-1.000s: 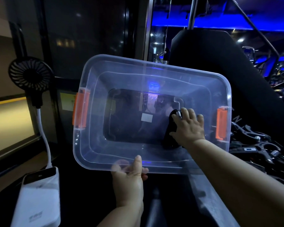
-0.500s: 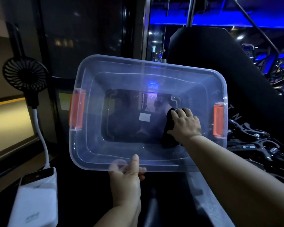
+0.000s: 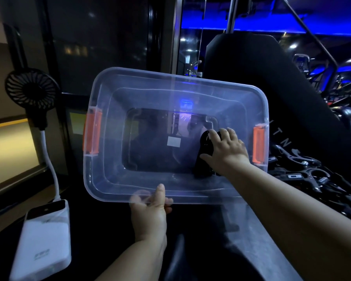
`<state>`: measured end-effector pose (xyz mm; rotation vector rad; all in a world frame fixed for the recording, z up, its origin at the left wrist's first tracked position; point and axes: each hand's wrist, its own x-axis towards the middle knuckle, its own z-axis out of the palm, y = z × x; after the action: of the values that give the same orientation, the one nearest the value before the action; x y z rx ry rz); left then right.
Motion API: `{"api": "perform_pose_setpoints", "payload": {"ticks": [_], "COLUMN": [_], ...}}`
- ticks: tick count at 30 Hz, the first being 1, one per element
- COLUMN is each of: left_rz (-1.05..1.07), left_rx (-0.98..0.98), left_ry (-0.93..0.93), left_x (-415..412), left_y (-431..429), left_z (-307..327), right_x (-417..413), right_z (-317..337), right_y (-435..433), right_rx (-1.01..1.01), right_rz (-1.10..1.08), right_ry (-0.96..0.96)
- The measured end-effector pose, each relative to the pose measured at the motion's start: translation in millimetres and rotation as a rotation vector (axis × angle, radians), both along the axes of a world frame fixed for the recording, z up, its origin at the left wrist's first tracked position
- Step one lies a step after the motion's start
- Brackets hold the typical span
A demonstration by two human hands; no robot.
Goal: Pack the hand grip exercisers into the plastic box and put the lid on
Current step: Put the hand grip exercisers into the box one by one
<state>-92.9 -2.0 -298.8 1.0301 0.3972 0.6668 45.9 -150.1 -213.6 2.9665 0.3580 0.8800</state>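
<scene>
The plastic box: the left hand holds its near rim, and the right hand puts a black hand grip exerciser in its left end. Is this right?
One detail is wrong. In the head view the right hand puts the black hand grip exerciser in the right end of the plastic box. The left hand does hold the near rim.

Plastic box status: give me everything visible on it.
The plastic box is clear, rectangular and round-cornered, with an orange latch at each short end and a white label on its base. No lid is on it. It is tilted, opening toward the camera. The left hand grips its near rim, thumb inside. The right hand reaches in, holding a black hand grip exerciser against the base's right side.
</scene>
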Motion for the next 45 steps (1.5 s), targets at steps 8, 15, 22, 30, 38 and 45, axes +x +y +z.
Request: {"api": "perform_pose_setpoints", "payload": {"ticks": [8, 15, 22, 30, 38, 45], "left_rz": [-0.010, 0.006, 0.026, 0.079, 0.004, 0.032], "left_rx": [0.005, 0.057, 0.056, -0.075, -0.148, 0.003], "left_ry": [-0.003, 0.010, 0.022, 0.010, 0.029, 0.144], "left_x": [1.0, -1.0, -2.0, -0.7, -0.4, -3.7], "left_y": [0.8, -1.9, -1.4, 2.9, 4.5, 10.4], "left_z": [-2.2, -1.7, -1.7, -0.1, 1.3, 2.5], "right_x": [-52.5, -81.8, -65.8, -48.3, -30.7, -29.0], "right_z": [17.1, -13.3, -48.3, -46.1, -46.8, -46.1], "right_y": [-37.3, -90.6, -77.0, -55.8, -41.8, -42.5], "right_rx": [0.159, 0.635, 1.093, 1.362, 1.377, 1.336], "right_rz": [0.146, 0.026, 0.176, 0.343, 0.410, 0.384], "right_ry": [-0.160, -0.155, 0.217, 0.228, 0.245, 0.284]}}
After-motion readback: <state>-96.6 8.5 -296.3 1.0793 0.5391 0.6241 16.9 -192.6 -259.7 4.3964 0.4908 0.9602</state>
